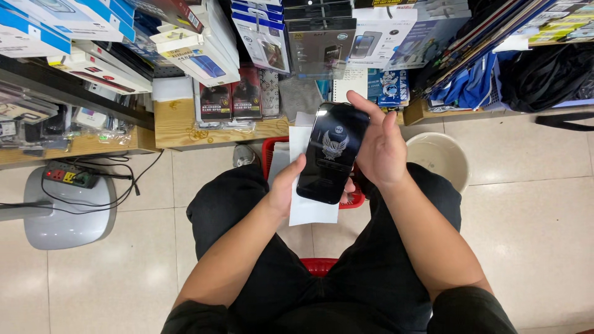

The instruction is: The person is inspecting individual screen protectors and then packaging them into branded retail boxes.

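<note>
A glossy black rectangular sheet (330,153), shaped like a phone screen protector with a winged emblem on it, is held upright between both hands above my lap. My left hand (285,185) pinches its lower left edge, together with a white paper sleeve (307,207) behind it. My right hand (378,145) wraps the sheet's right edge, its fingers reaching over the top corner. I am seated, with black trousers below.
A red plastic basket (352,201) sits under my knees. A cream bucket (440,158) stands on the tiled floor to the right. Wooden shelves (179,127) ahead hold several boxed phone accessories. A power strip (68,175) lies on a grey stool at left.
</note>
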